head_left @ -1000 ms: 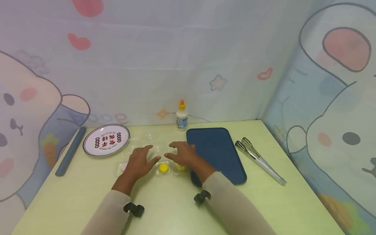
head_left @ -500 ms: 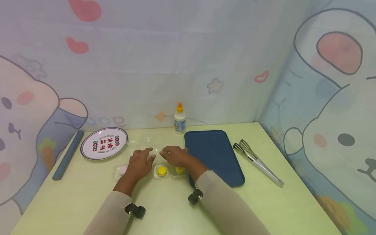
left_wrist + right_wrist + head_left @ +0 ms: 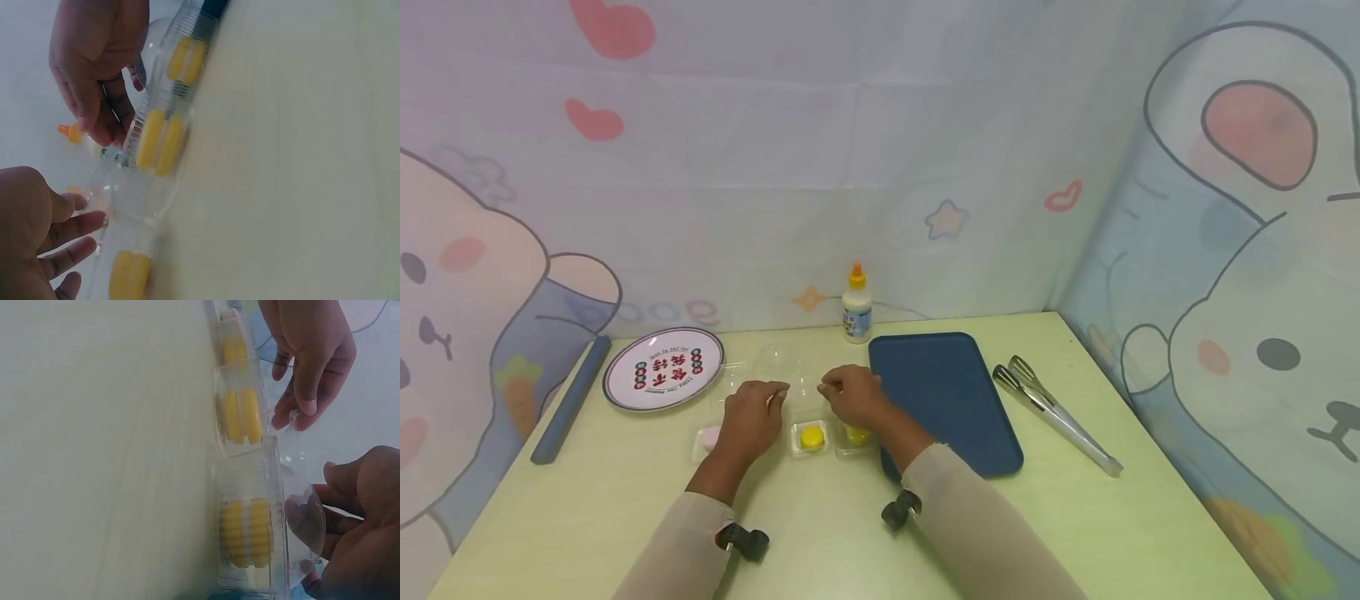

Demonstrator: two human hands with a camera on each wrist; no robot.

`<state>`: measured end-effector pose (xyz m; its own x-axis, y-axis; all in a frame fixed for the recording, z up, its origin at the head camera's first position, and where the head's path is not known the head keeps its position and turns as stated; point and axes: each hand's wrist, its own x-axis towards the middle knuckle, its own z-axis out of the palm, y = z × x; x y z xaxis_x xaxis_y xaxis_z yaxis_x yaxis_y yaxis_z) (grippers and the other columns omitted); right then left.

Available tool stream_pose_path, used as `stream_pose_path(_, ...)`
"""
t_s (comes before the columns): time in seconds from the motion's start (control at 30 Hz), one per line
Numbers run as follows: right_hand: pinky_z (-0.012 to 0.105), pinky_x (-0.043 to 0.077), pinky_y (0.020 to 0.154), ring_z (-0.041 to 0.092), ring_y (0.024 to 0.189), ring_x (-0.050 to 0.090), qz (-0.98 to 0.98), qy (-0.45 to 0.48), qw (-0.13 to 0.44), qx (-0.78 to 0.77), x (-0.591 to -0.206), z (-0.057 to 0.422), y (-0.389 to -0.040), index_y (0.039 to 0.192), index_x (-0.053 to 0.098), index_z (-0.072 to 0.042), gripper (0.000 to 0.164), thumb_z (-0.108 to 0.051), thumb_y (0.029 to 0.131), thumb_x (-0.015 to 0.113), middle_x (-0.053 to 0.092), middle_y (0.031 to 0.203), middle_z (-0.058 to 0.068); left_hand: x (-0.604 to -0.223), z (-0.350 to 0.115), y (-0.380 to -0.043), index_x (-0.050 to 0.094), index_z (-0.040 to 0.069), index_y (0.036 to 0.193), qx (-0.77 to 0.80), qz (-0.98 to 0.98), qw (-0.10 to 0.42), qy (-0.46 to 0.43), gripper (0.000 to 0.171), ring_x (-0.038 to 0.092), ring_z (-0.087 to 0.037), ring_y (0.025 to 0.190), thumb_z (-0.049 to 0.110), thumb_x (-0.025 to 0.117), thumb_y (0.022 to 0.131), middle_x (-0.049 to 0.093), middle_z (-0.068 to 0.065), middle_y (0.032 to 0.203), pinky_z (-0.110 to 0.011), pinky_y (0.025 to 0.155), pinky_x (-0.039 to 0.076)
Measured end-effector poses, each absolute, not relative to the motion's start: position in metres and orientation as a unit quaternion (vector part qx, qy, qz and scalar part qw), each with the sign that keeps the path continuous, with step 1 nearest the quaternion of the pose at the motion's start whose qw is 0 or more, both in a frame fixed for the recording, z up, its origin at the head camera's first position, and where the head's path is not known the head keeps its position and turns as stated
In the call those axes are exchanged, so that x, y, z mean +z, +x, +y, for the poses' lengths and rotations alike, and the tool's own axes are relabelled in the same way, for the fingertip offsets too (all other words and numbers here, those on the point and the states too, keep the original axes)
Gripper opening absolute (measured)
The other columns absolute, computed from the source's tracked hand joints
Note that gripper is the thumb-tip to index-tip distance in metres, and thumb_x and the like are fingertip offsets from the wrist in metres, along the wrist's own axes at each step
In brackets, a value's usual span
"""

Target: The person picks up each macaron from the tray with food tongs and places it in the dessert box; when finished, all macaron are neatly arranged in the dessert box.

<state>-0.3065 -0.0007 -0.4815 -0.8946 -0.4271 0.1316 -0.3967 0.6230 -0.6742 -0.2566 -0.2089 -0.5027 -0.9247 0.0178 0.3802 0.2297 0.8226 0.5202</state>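
Observation:
Between my two hands is a clear domed plastic lid [image 3: 803, 387], its edges pinched by the left hand [image 3: 752, 417] on one side and the right hand [image 3: 855, 396] on the other. Close in front of it, a yellow macaron [image 3: 812, 437] lies in a small clear plastic box. A second yellow macaron [image 3: 857, 435] sits in its box below the right wrist, partly covered by it. Left of the left wrist shows a pink macaron [image 3: 711, 437], also boxed. Another yellow macaron [image 3: 130, 275] appears in the left wrist view; the left hand hides it in the head view.
More clear lids [image 3: 777, 357] stand raised behind the boxes. A dark blue tray [image 3: 947, 400] lies right of the hands, with metal tongs [image 3: 1060, 417] beyond it. At the back are a glue bottle [image 3: 857, 308], a printed plate [image 3: 662, 369] and a blue-grey bar [image 3: 571, 400].
The hands came closer together over the lids, then moved slightly apart; their thumbs and fingers have closed from a spread pose into pinches on the lid's edges. The view shifted slightly.

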Motion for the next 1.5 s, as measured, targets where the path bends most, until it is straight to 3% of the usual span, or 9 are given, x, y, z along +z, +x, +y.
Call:
stream_pose_path(0.1,0.077,0.030,0.125,0.029,0.110,0.076,0.891,-0.212,0.002,-0.402,-0.483,0.002,-0.305,0.114,0.083,-0.008,0.018,-0.018,0.108,0.070,0.083,0.113,0.009,-0.500,-0.209,-0.255,0.082,-0.001,0.117,-0.339,-0.918,0.196,-0.069,0.019,0.073,-0.047,0.119,0.005,0.070,0.103,0.081,-0.023,0.117,-0.066,0.104,0.055)
stream_pose_path(0.17,0.067,0.044,0.120,0.027,0.103,0.076,0.886,-0.208,-0.011,-0.415,-0.484,0.003,-0.305,0.108,0.083,-0.008,0.013,-0.015,0.105,0.073,0.083,0.106,0.008,-0.497,-0.209,-0.253,0.082,-0.001,0.115,-0.370,-0.905,0.197,-0.073,0.017,0.075,-0.045,0.118,0.005,0.073,0.102,0.082,-0.022,0.116,-0.063,0.106,0.057)
stream_pose_path(0.27,0.045,0.060,0.096,0.022,0.092,0.074,0.879,-0.207,-0.027,-0.428,-0.484,0.006,-0.305,0.100,0.081,-0.008,0.006,-0.012,0.102,0.077,0.082,0.099,0.008,-0.492,-0.209,-0.251,0.079,0.000,0.112,-0.399,-0.893,0.194,-0.073,0.012,0.077,-0.042,0.115,0.005,0.076,0.101,0.083,-0.020,0.113,-0.060,0.104,0.058)
stream_pose_path(0.43,0.027,0.058,0.076,0.014,0.084,0.071,0.868,-0.214,-0.034,-0.446,-0.485,0.011,-0.303,0.098,0.074,-0.009,0.007,-0.008,0.099,0.081,0.081,0.095,0.007,-0.486,-0.208,-0.246,0.058,0.004,0.120,-0.420,-0.890,0.169,-0.059,0.027,0.075,-0.041,0.112,0.010,0.077,0.102,0.085,-0.015,0.109,-0.052,0.094,0.053)
stream_pose_path(0.67,0.027,0.058,0.073,0.012,0.083,0.071,0.858,-0.232,-0.025,-0.458,-0.485,0.016,-0.301,0.132,0.068,-0.004,0.032,-0.006,0.101,0.077,0.080,0.098,0.007,-0.486,-0.215,-0.242,0.054,0.008,0.155,-0.395,-0.898,0.161,-0.110,0.060,0.077,-0.044,0.118,0.009,0.079,0.100,0.086,-0.012,0.107,-0.065,0.105,0.056)
stream_pose_path(0.8,0.026,0.058,0.070,0.018,0.076,0.074,0.853,-0.256,-0.014,-0.454,-0.480,0.019,-0.295,0.128,0.075,0.000,0.025,-0.006,0.104,0.073,0.082,0.101,0.013,-0.486,-0.217,-0.238,0.060,0.010,0.153,-0.381,-0.899,0.168,-0.138,0.055,0.081,-0.027,0.086,0.004,0.077,0.101,0.086,-0.013,0.103,-0.046,0.080,0.063)
stream_pose_path(1.0,0.027,0.056,0.075,0.034,0.086,0.081,0.840,-0.268,0.015,-0.471,-0.477,0.021,-0.285,0.124,0.077,0.000,0.023,-0.014,0.110,0.066,0.081,0.091,0.011,-0.485,-0.217,-0.232,0.067,0.006,0.144,-0.382,-0.894,0.176,-0.156,0.041,0.080,-0.027,0.074,0.003,0.072,0.104,0.084,-0.020,0.101,-0.023,0.054,0.045)
stream_pose_path(1.23,0.042,0.063,0.091,0.029,0.094,0.083,0.835,-0.281,0.008,-0.473,-0.477,0.026,-0.280,0.118,0.082,-0.007,0.028,-0.028,0.112,0.065,0.085,0.102,0.010,-0.482,-0.214,-0.225,0.070,0.004,0.138,-0.370,-0.896,0.173,-0.175,0.034,0.083,-0.026,0.084,0.013,0.072,0.106,0.085,-0.014,0.105,-0.042,0.074,0.066)
stream_pose_path(1.5,0.040,0.064,0.094,0.025,0.105,0.079,0.850,-0.293,0.032,-0.436,-0.475,0.033,-0.272,0.117,0.082,-0.011,0.028,-0.034,0.110,0.067,0.082,0.114,0.006,-0.481,-0.215,-0.219,0.068,0.005,0.137,-0.388,-0.901,0.108,-0.160,0.035,0.082,-0.029,0.097,0.027,0.066,0.111,0.083,-0.014,0.120,-0.056,0.092,0.065)
